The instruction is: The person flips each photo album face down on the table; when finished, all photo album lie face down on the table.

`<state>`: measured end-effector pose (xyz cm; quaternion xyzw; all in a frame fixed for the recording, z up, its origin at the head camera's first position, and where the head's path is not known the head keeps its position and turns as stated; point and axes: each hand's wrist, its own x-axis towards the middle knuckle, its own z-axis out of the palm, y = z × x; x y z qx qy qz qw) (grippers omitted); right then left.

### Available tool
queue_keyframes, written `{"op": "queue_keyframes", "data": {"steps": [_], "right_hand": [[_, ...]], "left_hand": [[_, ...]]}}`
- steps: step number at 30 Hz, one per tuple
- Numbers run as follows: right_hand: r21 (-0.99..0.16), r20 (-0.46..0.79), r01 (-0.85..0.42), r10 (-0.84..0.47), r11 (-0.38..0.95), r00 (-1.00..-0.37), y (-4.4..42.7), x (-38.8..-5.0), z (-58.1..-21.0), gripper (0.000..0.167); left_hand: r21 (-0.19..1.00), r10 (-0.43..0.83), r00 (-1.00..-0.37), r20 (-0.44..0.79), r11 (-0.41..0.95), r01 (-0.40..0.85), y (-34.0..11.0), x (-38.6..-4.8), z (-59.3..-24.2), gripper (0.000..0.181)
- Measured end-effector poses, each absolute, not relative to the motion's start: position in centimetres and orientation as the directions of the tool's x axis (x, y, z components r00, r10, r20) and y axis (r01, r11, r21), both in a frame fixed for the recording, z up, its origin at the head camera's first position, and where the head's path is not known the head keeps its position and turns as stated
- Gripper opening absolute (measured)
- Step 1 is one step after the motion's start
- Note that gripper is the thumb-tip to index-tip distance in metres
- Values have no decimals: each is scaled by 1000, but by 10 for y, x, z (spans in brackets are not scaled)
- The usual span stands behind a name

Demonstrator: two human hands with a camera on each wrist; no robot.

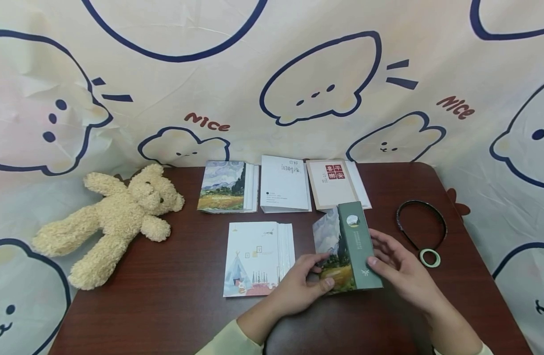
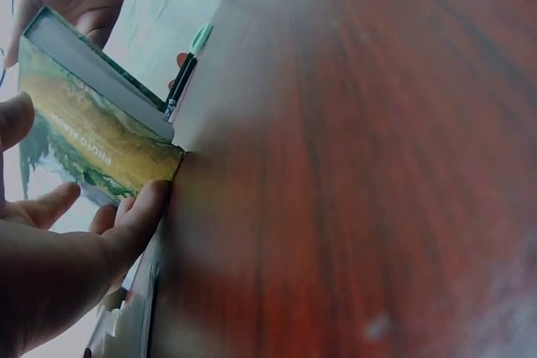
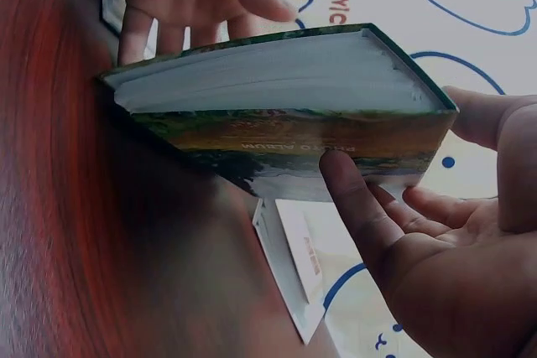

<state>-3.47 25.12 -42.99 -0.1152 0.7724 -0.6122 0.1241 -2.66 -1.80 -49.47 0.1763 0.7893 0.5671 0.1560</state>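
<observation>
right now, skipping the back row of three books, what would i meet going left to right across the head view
teddy bear → white book with a tent picture → held photo album → black loop

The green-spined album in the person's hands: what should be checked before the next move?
1. Left hand on the green-spined album: ok, fingers touch its painted cover.
2. Right hand holding it: ok, thumb on the spine.
3. Album closed: ok, the pages sit between the covers.
4. Clear of the beige album behind: cannot tell; they overlap in the head view.
5. Lower edge off the table: cannot tell.
6. Black loop apart from both hands: ok.
</observation>
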Motion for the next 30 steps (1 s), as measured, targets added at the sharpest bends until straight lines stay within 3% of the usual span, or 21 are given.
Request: {"op": "queue_keyframes", "data": {"steps": [12,30], "right_hand": [[-966,-155,87,-281,242,-947,270,-33,-440,65],[-940,-259,193,-223,281,-940,286,-37,-457,82]], "left_hand": [[977,472,-874,-114,212,-13,-16,-25,-496,59],[966,485,-858,-166,256,-43,-12,-23,-492,62]]}}
